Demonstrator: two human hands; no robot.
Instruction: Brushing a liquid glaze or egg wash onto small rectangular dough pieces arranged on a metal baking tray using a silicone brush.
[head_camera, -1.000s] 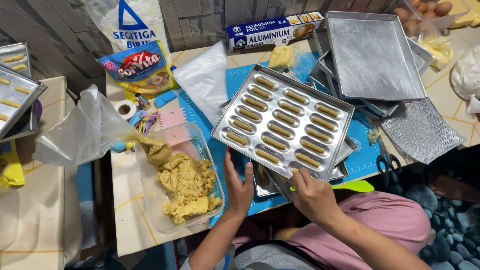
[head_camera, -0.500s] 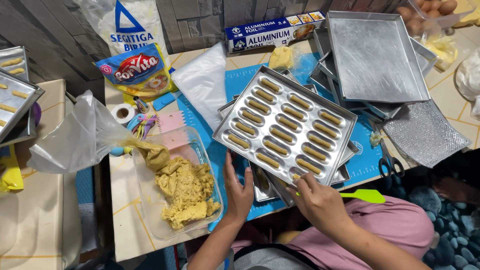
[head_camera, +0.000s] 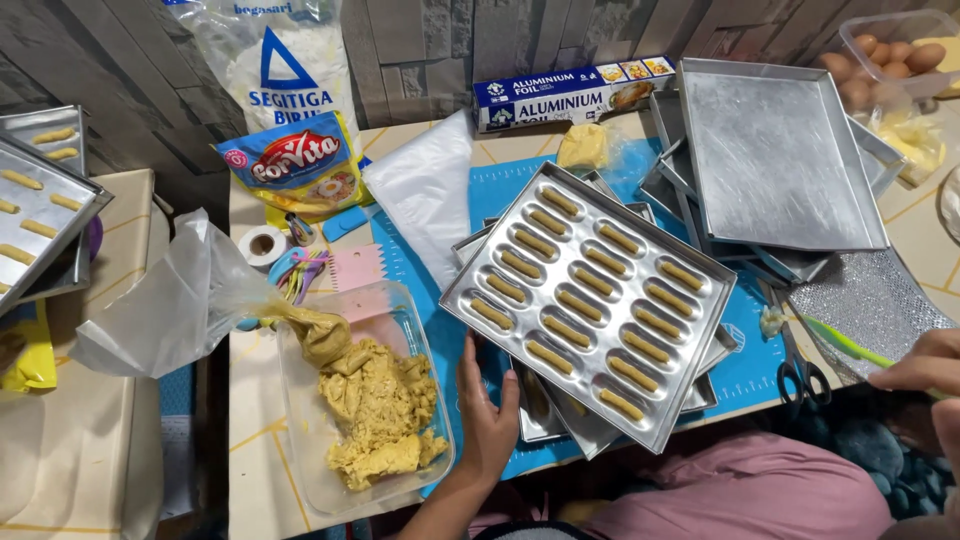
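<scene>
Left hand (head_camera: 487, 415) lies flat and open, fingers spread, on the blue mat (head_camera: 745, 365) at the near-left corner of the mould tray (head_camera: 590, 300); whether the fingertips touch the tray rim is hard to tell from this angle. Right hand (head_camera: 925, 370) sits at the far right frame edge, fingers curled on a green-handled tool (head_camera: 840, 342), partly cropped. Mould tray: shiny metal rectangle, just beyond the left hand and up-right of it, resting tilted on other trays stacked beneath. Long axis runs diagonally, from the corner by the left hand away toward the far right. It holds rows of oblong cavities, each filled with a tan dough finger lying crosswise to the rows. Left of the left hand: clear rectangular container (head_camera: 300, 400) holding a lump of yellow-brown dough (head_camera: 380, 415), with a dough-filled piping bag (head_camera: 190, 300) draped over its far rim. Beyond the right hand: stack of empty flat baking pans (head_camera: 775, 150). Scissors (head_camera: 800, 375) lie between the hands, nearer the right one. Far left: two more trays (head_camera: 45, 205) carrying piped dough strips.
</scene>
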